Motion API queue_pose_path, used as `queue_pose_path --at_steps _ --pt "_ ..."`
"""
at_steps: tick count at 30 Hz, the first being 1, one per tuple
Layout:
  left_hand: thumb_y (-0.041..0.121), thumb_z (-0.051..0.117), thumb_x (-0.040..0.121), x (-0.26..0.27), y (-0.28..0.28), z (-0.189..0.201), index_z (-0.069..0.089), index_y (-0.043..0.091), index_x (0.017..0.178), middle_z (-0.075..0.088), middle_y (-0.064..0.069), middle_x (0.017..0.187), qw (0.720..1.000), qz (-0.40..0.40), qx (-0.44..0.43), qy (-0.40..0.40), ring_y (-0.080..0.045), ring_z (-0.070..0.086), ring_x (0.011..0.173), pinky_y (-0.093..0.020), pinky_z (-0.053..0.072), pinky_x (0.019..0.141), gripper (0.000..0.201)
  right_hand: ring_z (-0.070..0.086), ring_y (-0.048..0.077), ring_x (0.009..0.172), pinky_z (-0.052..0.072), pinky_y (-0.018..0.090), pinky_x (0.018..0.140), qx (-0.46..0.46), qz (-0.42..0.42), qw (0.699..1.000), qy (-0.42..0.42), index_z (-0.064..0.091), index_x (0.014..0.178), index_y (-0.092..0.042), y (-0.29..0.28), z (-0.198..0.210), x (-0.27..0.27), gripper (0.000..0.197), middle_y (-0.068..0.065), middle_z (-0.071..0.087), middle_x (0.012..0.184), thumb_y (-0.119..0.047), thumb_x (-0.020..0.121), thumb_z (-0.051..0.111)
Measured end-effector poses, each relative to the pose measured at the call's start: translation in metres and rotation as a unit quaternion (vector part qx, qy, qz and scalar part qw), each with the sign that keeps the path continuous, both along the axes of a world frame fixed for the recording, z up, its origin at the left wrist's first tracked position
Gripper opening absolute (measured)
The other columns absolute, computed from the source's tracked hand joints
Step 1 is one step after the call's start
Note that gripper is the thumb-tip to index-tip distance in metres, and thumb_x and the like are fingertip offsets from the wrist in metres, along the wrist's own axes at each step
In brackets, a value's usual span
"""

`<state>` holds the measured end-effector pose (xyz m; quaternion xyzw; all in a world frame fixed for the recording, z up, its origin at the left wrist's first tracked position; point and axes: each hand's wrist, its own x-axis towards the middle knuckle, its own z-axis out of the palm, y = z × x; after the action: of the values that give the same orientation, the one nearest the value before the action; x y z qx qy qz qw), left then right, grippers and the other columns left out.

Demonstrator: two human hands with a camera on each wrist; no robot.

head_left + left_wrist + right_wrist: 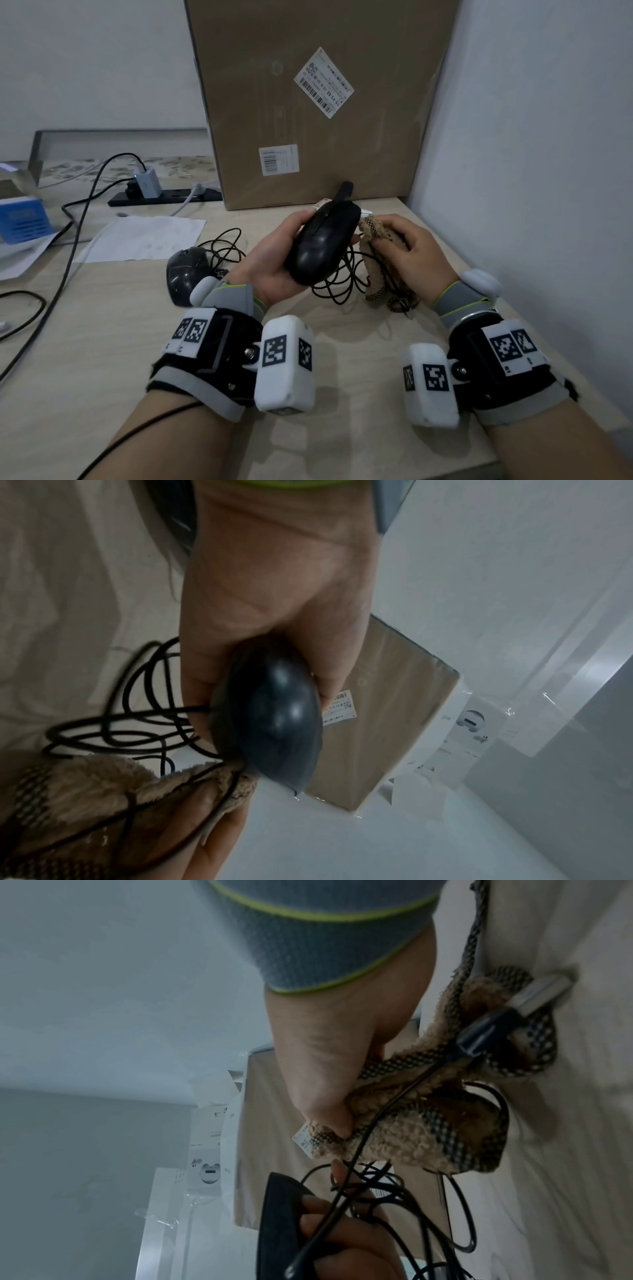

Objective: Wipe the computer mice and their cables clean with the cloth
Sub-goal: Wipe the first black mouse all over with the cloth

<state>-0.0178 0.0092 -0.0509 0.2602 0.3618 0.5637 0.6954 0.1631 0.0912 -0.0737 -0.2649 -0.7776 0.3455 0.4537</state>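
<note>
My left hand [274,253] grips a black computer mouse [320,243] above the desk, its rounded back up; the left wrist view shows the same mouse [274,723] in the curled fingers. Its black cable [339,287] hangs in loops under it and runs over the cloth [373,260]. My right hand [407,250] grips that bunched tan fleece cloth with checked trim [418,1123] just right of the mouse, touching its side. The cable's USB plug [514,1015] lies on the cloth. A second black mouse [186,274] with a coiled cable [222,246] lies on the desk to the left.
A large cardboard box [318,99] stands against the wall behind the hands. A white wall [531,137] borders the desk on the right. To the left lie a sheet of paper [144,240], a black power strip [164,197] with a charger and trailing cables, and a blue box [24,219].
</note>
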Motion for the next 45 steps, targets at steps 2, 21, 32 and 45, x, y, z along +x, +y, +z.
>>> queue_pose_path --at_steps 2,21,32,45 --pt "0.039 0.05 0.093 0.0 0.001 0.0 0.074 0.011 0.099 0.068 -0.016 0.109 1.0 -0.004 -0.01 -0.003 -0.018 0.064 0.082 -0.027 0.049 0.075 0.037 0.058 -0.002 0.091 0.041 0.009 0.082 0.0 -0.002 1.0 0.004 0.063 0.105 -0.011 0.001 -0.001 0.0 0.025 -0.002 0.064 0.101 0.004 0.086 0.055" --pt "0.031 0.055 0.092 0.0 0.002 0.009 0.063 0.009 0.102 0.065 -0.009 0.092 0.976 0.171 0.019 -0.133 -0.018 0.061 0.079 -0.026 0.054 0.067 0.025 0.049 0.019 0.098 0.036 0.033 0.091 0.033 -0.093 0.982 -0.164 0.065 0.095 -0.023 0.0 -0.004 0.0 0.013 -0.015 0.054 0.08 -0.021 0.082 0.066" --pt "0.027 0.059 0.089 -0.048 -0.004 0.012 0.062 0.013 0.111 0.069 -0.008 0.093 0.921 0.328 0.093 -0.19 -0.02 0.064 0.082 -0.025 0.055 0.064 0.026 0.043 0.034 0.11 0.032 0.041 0.087 0.016 -0.393 0.884 -0.251 0.065 0.1 -0.019 0.029 -0.009 0.014 0.022 0.008 0.059 0.112 -0.032 0.086 0.054" --pt "0.039 0.046 0.096 0.02 0.005 0.001 0.066 0.015 0.093 0.07 -0.004 0.073 0.992 0.117 0.017 0.033 -0.016 0.065 0.062 -0.027 0.052 0.063 0.031 0.041 0.022 0.106 0.018 0.035 0.085 0.108 -0.275 0.936 -0.19 0.057 0.073 -0.025 0.015 -0.009 0.004 0.017 -0.005 0.055 0.091 -0.037 0.081 0.048"
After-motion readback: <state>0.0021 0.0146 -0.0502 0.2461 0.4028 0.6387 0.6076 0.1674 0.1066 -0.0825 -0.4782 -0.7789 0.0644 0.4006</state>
